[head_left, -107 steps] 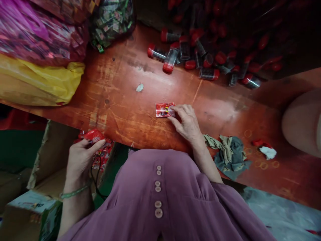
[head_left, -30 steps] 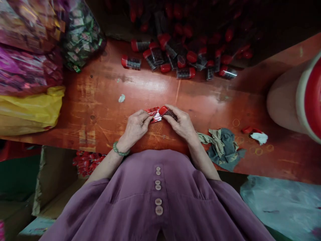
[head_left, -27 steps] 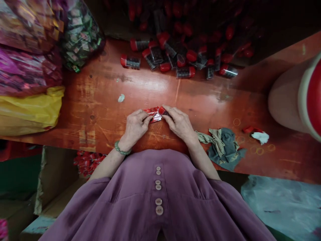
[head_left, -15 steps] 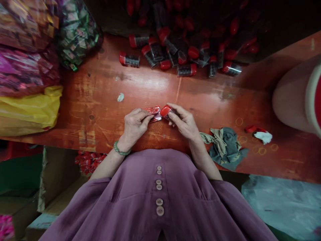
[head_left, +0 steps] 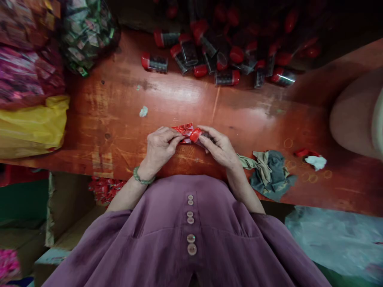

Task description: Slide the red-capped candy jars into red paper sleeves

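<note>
Over the red wooden table (head_left: 254,119), near its front edge, we pinch a red packet (head_left: 183,130) with our left hand (head_left: 160,148), our right hand (head_left: 220,146) closed around a red-capped vial (head_left: 198,135), both touching, more vials (head_left: 215,59) well apart behind.

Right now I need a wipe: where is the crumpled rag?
In the head view, the crumpled rag lies on the table's near edge, beside the right hand's wrist.

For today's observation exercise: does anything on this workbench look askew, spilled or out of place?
Yes. The red-capped vials lie tumbled at all angles along the far edge. A crumpled rag sits by the right hand, and loose rubber bands and a white scrap are strewn on the table.
</note>
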`<state>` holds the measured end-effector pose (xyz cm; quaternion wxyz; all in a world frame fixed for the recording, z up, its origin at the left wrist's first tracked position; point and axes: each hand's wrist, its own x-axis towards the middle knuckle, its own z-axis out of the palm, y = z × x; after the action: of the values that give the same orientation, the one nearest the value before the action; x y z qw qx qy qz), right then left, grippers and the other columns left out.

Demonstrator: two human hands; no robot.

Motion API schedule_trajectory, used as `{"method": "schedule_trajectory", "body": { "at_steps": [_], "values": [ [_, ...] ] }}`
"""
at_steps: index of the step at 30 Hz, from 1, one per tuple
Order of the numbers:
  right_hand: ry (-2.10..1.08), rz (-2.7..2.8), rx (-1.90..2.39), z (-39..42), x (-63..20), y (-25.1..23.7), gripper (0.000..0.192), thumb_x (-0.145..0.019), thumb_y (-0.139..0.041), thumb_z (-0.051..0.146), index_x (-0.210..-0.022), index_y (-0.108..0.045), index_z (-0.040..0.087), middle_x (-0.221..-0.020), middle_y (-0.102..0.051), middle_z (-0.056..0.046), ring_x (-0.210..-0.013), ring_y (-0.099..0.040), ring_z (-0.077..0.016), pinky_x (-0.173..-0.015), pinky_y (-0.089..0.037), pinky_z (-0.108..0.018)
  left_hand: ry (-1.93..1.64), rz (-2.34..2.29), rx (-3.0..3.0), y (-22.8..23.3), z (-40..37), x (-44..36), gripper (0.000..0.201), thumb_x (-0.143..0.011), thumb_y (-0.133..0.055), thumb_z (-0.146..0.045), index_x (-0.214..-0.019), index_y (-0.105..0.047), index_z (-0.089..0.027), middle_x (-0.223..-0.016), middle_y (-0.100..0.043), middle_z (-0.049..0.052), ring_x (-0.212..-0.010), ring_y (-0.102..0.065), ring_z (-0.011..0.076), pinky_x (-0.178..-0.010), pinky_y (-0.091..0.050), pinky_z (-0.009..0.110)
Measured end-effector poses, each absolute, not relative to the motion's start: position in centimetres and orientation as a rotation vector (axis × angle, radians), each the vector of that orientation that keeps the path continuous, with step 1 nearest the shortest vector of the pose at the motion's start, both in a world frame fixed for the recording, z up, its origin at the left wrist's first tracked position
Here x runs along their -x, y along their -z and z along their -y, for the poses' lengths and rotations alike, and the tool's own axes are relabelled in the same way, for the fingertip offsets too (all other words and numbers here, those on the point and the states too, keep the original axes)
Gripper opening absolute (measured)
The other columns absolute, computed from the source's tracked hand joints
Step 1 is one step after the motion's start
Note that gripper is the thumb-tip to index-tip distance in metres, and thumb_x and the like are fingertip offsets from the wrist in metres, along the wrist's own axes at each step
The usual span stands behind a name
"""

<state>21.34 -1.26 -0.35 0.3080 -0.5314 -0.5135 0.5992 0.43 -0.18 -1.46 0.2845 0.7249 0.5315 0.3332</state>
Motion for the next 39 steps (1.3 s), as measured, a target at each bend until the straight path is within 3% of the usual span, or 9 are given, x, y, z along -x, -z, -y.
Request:
{"method": "schedule_trajectory", "body": {
  "at_steps": [9,14,19,26,32,39],
  "values": [
    [-2.02,0.802,1.045,1.8,-22.1,-0.9,0.037,-0.086,-0.068,0.042,-0.113,-0.056,0.021,-0.066,-0.064,0.005,-0.041,-0.038,-0.0035,-0.036,-0.02,-0.016,-1.065,-1.242,-2.274,0.3,0.5,0.2,0.007,-0.088,-0.067,-0.023,-0.087,-0.073,-0.019,-0.081,-0.075,0.003,-0.071,-0.065,0.0127,-0.069,-0.052,0.027],
    [-2.13,0.891,1.003,1.8,-22.3,-1.5,0.046,-0.081,-0.072,0.042,-0.119,-0.055,0.021,-0.067,-0.062,0.005,-0.052,-0.051,-0.0073,-0.045,-0.031,-0.018,-1.114,-1.083,-2.358,-0.3,1.3,-0.1,0.01,-0.088,-0.066,-0.017,-0.097,-0.071,-0.018,-0.089,-0.075,0.005,-0.08,-0.066,0.0138,-0.074,-0.054,0.028],
    [-2.201,0.911,1.032,1.6,-22.0,-1.5,0.037,-0.085,-0.066,0.039,-0.116,-0.059,0.019,-0.063,-0.057,0.007,-0.048,-0.044,-0.0058,-0.043,-0.026,-0.018,-1.056,-0.998,-2.395,-0.6,1.9,0.1,0.016,-0.088,-0.065,-0.014,-0.102,-0.069,-0.02,-0.096,-0.075,0.005,-0.087,-0.067,0.0146,-0.077,-0.056,0.029],
    [-2.157,0.992,1.197,1.4,-22.1,-1.5,0.028,-0.086,-0.063,0.033,-0.11,-0.065,0.018,-0.071,-0.059,0.004,-0.055,-0.047,-0.0055,-0.05,-0.035,-0.019,-0.972,-0.963,-2.435,0.1,2.4,-0.1,0.021,-0.089,-0.06,-0.01,-0.107,-0.068,-0.018,-0.096,-0.074,0.006,-0.087,-0.066,0.0152,-0.078,-0.056,0.03],
    [-2.215,1.012,1.246,1.7,-22.3,-1.0,0.033,-0.087,-0.061,0.035,-0.113,-0.068,0.017,-0.065,-0.059,0.004,-0.049,-0.043,-0.0055,-0.042,-0.026,-0.019,-1.033,-0.85,-2.522,1.1,2.8,-0.1,0.031,-0.086,-0.066,-0.012,-0.117,-0.064,-0.015,-0.107,-0.075,0.011,-0.1,-0.068,0.0199,-0.085,-0.056,0.034],
    [-2.009,1.126,1.303,1.9,-20.9,-1.6,0.027,-0.09,-0.058,0.035,-0.107,-0.07,0.017,-0.08,-0.063,0.001,-0.062,-0.05,-0.0069,-0.052,-0.039,-0.019,-0.971,-0.836,-2.49,1.2,1.9,0.1,0.027,-0.09,-0.063,-0.017,-0.117,-0.065,-0.021,-0.113,-0.074,0.007,-0.107,-0.068,0.02,-0.091,-0.054,0.037]
  ]
}}
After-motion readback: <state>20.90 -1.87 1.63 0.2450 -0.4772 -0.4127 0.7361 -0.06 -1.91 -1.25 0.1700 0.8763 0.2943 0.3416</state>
